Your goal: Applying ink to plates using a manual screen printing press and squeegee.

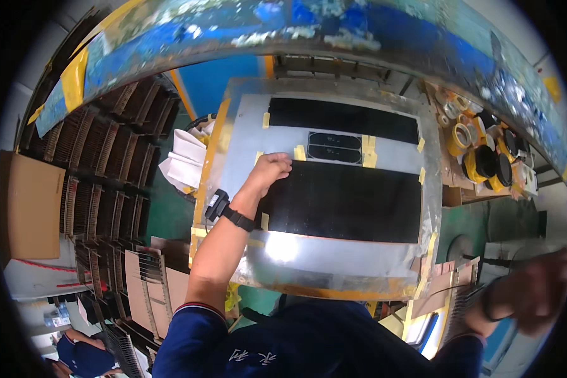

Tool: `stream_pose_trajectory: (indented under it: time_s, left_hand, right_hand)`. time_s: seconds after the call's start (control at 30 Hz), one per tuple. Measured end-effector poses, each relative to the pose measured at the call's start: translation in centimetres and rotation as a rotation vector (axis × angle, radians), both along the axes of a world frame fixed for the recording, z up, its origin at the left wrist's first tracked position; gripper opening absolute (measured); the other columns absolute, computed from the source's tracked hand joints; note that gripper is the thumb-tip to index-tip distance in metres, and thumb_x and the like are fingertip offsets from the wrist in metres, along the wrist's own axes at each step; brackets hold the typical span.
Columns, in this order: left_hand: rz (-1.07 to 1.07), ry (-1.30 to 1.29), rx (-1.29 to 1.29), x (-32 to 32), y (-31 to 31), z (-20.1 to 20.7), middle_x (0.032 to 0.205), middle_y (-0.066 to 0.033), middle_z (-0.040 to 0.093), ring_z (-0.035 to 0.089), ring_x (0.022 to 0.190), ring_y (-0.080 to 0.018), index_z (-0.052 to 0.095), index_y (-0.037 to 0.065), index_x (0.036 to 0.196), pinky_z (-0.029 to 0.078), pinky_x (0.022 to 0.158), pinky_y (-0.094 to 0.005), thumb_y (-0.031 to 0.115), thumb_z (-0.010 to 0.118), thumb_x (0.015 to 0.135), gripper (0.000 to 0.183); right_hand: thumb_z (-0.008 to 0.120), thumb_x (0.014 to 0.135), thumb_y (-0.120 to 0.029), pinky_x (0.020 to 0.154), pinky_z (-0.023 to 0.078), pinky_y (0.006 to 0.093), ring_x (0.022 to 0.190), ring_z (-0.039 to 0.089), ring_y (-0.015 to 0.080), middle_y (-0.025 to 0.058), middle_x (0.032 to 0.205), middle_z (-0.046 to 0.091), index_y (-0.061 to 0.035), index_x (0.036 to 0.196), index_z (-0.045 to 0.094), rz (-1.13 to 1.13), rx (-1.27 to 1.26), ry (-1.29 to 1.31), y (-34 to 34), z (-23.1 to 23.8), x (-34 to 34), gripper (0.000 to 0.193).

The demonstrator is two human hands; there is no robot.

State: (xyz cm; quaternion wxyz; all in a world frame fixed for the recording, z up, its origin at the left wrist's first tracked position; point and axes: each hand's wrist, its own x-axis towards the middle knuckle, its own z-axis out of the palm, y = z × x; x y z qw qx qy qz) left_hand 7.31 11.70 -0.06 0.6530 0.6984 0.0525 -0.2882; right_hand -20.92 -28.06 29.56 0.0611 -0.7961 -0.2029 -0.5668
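Now left hand flat on black sheet; right hand blurred (grip unclear).

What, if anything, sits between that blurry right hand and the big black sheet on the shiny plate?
Nothing visible blocks it. The right hand is off beyond the metal plate, whose bare lower strip lies between it and the large black sheet. The left hand already rests on that sheet's upper left corner.
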Motion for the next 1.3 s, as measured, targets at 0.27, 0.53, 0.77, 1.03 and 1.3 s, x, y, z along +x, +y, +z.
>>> stream_pose_trajectory:
  time_s: [0.27,0.53,0.77,1.03,1.3]
  left_hand:
    - [0.040,-0.044,-0.259,7.4,-2.4,-6.0,0.104,-0.0107,0.065,0.065,0.093,-0.0199,0.058,-0.007,0.121,0.054,0.086,-0.0308,0.008,0.066,0.086,0.040]
    - [0.049,-0.016,-0.217,9.8,-5.0,-5.5,0.104,-0.0092,0.065,0.064,0.093,-0.0179,0.060,-0.007,0.120,0.052,0.088,-0.0303,0.008,0.065,0.087,0.036]
    - [0.048,-0.038,-0.213,8.7,-5.3,-5.9,0.104,-0.0079,0.066,0.063,0.094,-0.0162,0.062,-0.006,0.119,0.051,0.089,-0.0299,0.008,0.065,0.088,0.034]
    - [0.079,-0.067,-0.043,-2.5,-1.4,2.1,0.105,-0.0071,0.067,0.061,0.095,-0.0141,0.063,-0.005,0.121,0.049,0.090,-0.0285,0.008,0.062,0.090,0.033]
    - [0.348,-0.439,-0.139,-18.8,11.4,13.6,0.113,-0.0067,0.066,0.060,0.099,-0.0120,0.059,-0.004,0.129,0.049,0.089,-0.0267,-0.004,0.059,0.091,0.038]
  right_hand:
    - [0.061,0.096,-0.022,0.075,0.054,0.0284,0.090,0.066,0.0162,0.0113,0.104,0.069,0.0018,0.124,0.063,0.902,1.905,0.790,4.4,-31.1,17.1,0.037]
    - [0.062,0.096,-0.022,0.103,0.044,0.0494,0.121,0.055,0.0348,0.0183,0.132,0.058,-0.0073,0.128,0.058,0.398,1.949,1.531,-1.9,-44.2,25.3,0.035]
    - [0.062,0.096,-0.028,0.104,0.046,0.0479,0.120,0.057,0.0352,0.0181,0.132,0.058,-0.0103,0.137,0.052,0.285,1.781,1.640,-0.9,-43.2,24.8,0.045]
    - [0.064,0.092,-0.015,0.061,0.049,0.0250,0.069,0.059,0.0100,0.0035,0.082,0.068,0.0029,0.105,0.072,0.060,1.068,1.295,9.6,-25.1,16.7,0.023]
    - [0.067,0.087,-0.002,0.057,0.048,0.0257,0.066,0.064,0.0172,0.0147,0.086,0.069,0.0052,0.100,0.070,0.354,0.616,1.059,21.9,-11.9,8.3,0.015]
